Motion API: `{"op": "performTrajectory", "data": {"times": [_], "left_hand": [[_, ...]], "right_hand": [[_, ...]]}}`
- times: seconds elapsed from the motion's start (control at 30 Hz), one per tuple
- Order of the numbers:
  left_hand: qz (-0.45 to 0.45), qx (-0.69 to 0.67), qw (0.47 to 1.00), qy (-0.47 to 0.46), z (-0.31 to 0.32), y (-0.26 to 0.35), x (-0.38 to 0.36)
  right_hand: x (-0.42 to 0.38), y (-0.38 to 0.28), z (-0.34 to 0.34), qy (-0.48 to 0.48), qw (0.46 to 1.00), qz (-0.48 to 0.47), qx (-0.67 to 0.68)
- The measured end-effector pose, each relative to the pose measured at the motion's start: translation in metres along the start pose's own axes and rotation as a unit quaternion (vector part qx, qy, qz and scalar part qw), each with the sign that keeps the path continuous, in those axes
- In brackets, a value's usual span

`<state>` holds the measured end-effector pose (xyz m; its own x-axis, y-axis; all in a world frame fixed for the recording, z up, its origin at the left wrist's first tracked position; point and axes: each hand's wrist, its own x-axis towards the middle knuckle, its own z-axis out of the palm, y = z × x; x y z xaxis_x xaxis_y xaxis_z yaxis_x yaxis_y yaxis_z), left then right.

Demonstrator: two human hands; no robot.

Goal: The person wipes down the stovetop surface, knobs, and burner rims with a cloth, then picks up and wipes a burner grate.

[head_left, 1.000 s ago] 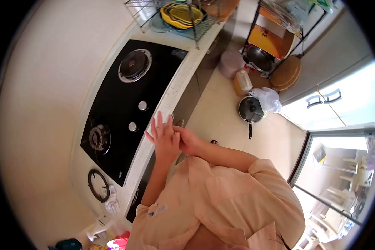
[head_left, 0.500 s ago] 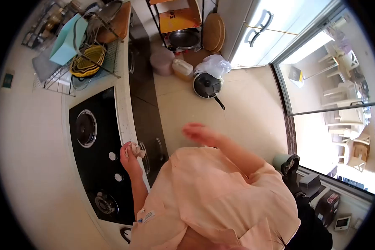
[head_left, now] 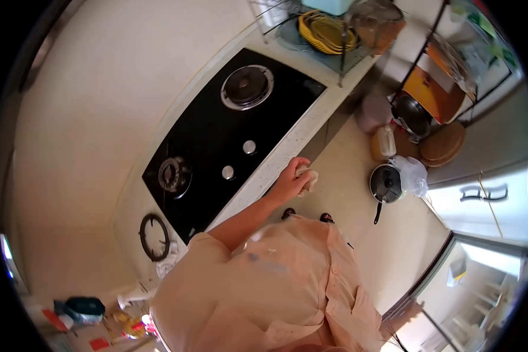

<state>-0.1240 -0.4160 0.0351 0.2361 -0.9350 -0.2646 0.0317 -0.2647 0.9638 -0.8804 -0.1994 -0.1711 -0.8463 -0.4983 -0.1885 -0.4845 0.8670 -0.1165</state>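
Note:
My left hand [head_left: 290, 180] is closed around a crumpled whitish tissue or cloth [head_left: 309, 180], held in front of the counter edge. Beside it lies the black glass gas stove [head_left: 208, 167] with two burners and two silver knobs [head_left: 249, 146]. A round black pan support [head_left: 154, 237] rests off the stove on the counter, near a bunched white cloth [head_left: 168, 261]. At the lower right, a blurred shape that looks like my right hand [head_left: 403, 320] shows beside my shirt; its fingers cannot be made out.
A dish rack [head_left: 341, 73] with yellow baskets [head_left: 328, 34] stands beyond the stove. On the floor are a lidded frying pan [head_left: 386, 183], a white plastic bag [head_left: 413, 175] and a plastic jug [head_left: 383, 142]. A sliding door frame [head_left: 434, 267] borders the right.
The view has swung left toward the stove, and the pan support and white cloth now show. My left hand still grips the crumpled piece. My right hand has left the front of my body.

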Motion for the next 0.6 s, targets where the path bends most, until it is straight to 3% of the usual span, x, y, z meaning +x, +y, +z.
{"op": "performTrajectory", "data": {"times": [0.03, 0.07, 0.13, 0.17, 0.2, 0.23, 0.27, 0.33, 0.43, 0.57, 0.6], "left_hand": [[-0.069, -0.013, 0.997, -0.024, -0.009, 0.004, -0.003], [-0.045, 0.011, 0.999, -0.006, -0.019, 0.000, -0.007], [0.013, 0.061, 0.998, 0.028, -0.039, -0.014, -0.003], [0.202, 0.238, 0.944, 0.106, -0.062, -0.040, 0.013], [0.063, 0.098, 0.988, 0.105, -0.071, -0.019, 0.016], [0.072, 0.097, 0.986, 0.114, -0.088, -0.022, 0.032], [0.098, 0.187, 0.967, 0.140, -0.098, -0.017, 0.044], [0.173, 0.328, 0.925, 0.083, -0.130, -0.053, 0.081], [0.104, 0.601, 0.791, 0.039, -0.120, -0.067, 0.101], [-0.012, 0.624, 0.774, 0.104, -0.089, -0.061, 0.118], [-0.007, 0.608, 0.783, 0.134, -0.086, -0.060, 0.134]], "right_hand": [[-0.011, -0.015, 0.017, -0.100, 0.971, -0.003, 0.216], [0.042, 0.029, 0.097, -0.084, 0.974, -0.212, 0.013], [-0.037, -0.096, 0.087, -0.263, 0.952, -0.153, -0.040], [-0.034, -0.098, 0.136, -0.209, 0.954, -0.207, 0.064], [-0.083, -0.165, 0.102, -0.289, 0.934, -0.210, 0.020], [-0.103, -0.193, 0.113, -0.295, 0.921, -0.246, 0.072], [-0.119, -0.214, 0.126, -0.299, 0.904, -0.280, 0.123], [-0.189, -0.301, 0.068, -0.374, 0.872, -0.297, 0.108], [-0.212, -0.340, 0.072, -0.405, 0.845, -0.332, 0.109], [-0.217, -0.335, 0.071, -0.369, 0.834, -0.386, 0.134], [-0.214, -0.325, 0.072, -0.377, 0.837, -0.371, 0.138]]}}
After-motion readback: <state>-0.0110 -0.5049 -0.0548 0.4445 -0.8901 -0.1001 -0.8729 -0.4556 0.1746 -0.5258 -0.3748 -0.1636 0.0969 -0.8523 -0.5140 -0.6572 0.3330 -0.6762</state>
